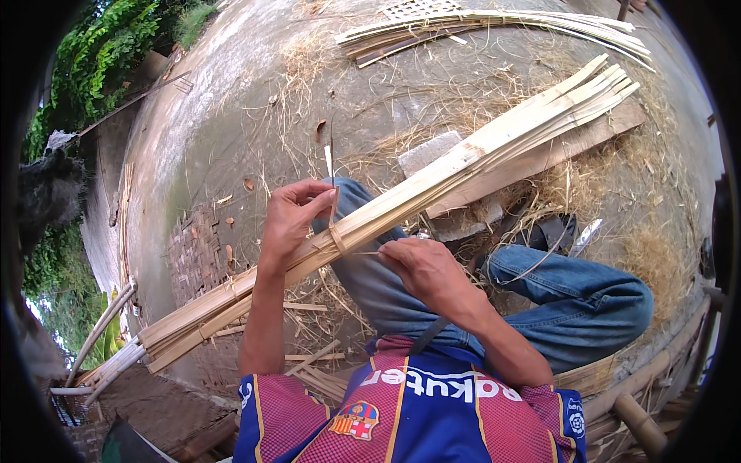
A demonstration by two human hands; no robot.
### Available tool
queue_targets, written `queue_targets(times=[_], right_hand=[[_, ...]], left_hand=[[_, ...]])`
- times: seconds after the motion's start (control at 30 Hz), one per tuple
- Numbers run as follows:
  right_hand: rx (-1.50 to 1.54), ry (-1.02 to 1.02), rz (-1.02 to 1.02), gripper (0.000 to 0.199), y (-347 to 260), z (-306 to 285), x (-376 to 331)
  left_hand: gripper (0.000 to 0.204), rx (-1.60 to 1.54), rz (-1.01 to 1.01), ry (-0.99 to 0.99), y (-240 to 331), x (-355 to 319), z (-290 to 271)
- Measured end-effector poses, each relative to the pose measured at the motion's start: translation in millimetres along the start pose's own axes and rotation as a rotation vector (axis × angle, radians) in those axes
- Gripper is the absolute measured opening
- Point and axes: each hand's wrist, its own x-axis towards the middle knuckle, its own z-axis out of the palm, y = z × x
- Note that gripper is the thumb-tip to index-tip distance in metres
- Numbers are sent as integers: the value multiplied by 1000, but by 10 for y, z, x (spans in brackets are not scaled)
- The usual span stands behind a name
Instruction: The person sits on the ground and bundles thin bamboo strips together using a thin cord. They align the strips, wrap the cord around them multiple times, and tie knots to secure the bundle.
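Observation:
A long bundle of pale split bamboo strips [432, 185] lies slantwise across my lap, its far end fanned out at the upper right. Around its middle runs a bamboo tie strip [337, 236]. On the far left side of the bundle, my left hand [287, 217] is closed, pinching an end of this strip that stands up between thumb and forefinger. Below the bundle my right hand [429, 272] is also closed, its fingertips on a thin strip end pointing toward the tie. Another tie [231, 289] circles the bundle lower left.
A second strip bundle [494, 21] lies on the concrete at the far side. Under my bundle are a wooden plank [571, 147] and a grey block [429, 151]. Loose shavings [641, 247] litter the ground. A woven mat [197, 258] lies at left, bamboo poles [642, 423] at lower right.

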Motion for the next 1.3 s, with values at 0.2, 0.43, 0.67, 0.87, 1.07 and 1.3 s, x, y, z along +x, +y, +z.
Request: queue_targets(times=[0.2,0.43,0.67,0.87,1.07,1.3], right_hand=[[-419,191,-397,12,-76,-67,494],[-678,152,-430,27,38,-83,655],[-284,52,-427,26,90,-16,672],[-186,-47,-322,27,-58,-70,728],[-373,-4,-415,36,110,-306,608],[-134,-284,-106,16,-23,-286,584]], left_hand=[[19,-70,-67,-204,-34,-21,-33],[38,-162,-167,-245,89,-63,-62],[76,727,216,-165,211,-540,-95],[50,768,124,34,78,-637,182],[45,748,86,70,22,-579,206],[42,693,48,95,36,-600,231]])
